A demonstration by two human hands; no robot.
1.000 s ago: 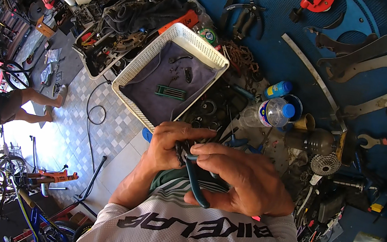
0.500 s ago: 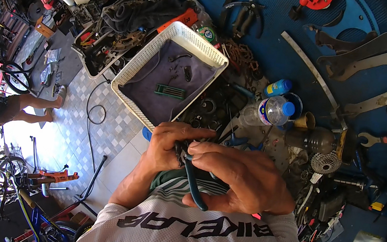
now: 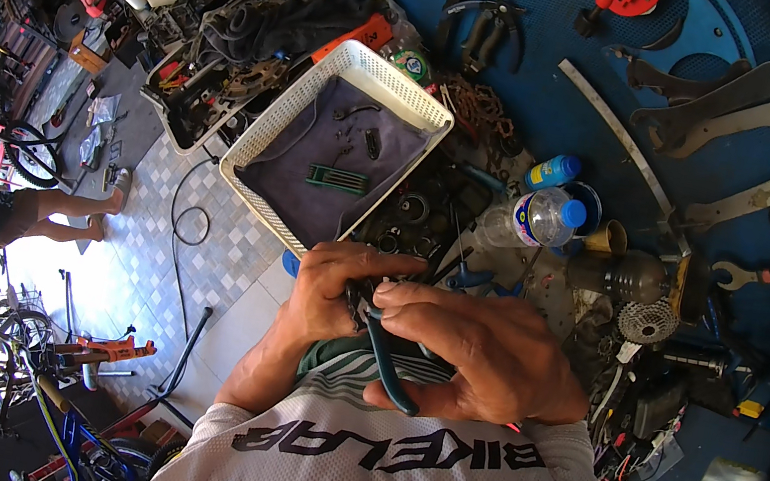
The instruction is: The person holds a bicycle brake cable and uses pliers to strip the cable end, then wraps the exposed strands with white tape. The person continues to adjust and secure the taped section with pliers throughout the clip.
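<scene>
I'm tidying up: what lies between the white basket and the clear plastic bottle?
In the head view, dark parts, some ring-shaped, and a blue-handled tool lie between the white basket and the clear bottle.

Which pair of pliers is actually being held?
The teal-handled pliers, gripped in the right hand. The black pliers are on the blue board, away from both hands.

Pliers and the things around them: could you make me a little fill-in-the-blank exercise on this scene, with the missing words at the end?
1. The pliers are gripped in the person's ____ hand.
2. The cloth lies ____ the basket.
3. The clear bottle has a cap coloured ____.
4. The slotted holder on the cloth is coloured ____.

Missing words: right; inside; blue; green.
</scene>
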